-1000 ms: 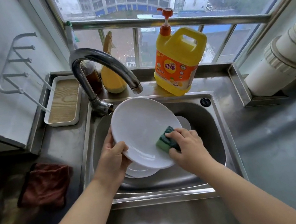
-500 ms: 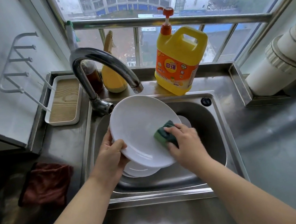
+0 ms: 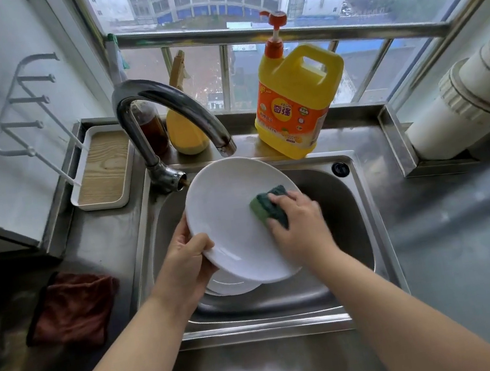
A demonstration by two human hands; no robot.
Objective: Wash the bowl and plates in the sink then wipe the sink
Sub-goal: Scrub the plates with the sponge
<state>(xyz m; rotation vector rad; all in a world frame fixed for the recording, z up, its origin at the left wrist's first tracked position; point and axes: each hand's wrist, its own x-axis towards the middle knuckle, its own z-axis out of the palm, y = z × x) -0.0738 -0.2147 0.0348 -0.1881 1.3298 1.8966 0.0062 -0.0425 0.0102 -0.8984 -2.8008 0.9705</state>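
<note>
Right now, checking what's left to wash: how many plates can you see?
2. One plate is held tilted over the sink, gripped by the left hand. A second plate lies in the basin beneath it, mostly covered; more dishes may be hidden.

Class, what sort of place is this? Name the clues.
Most likely a home kitchen, at the washing-up spot: a steel sink with a tap, a yellow soap jug, and a plate being scrubbed.

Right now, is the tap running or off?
Off, as far as the frame shows. No stream falls from the faucet spout onto the white plate held beneath it over the sink.
</note>
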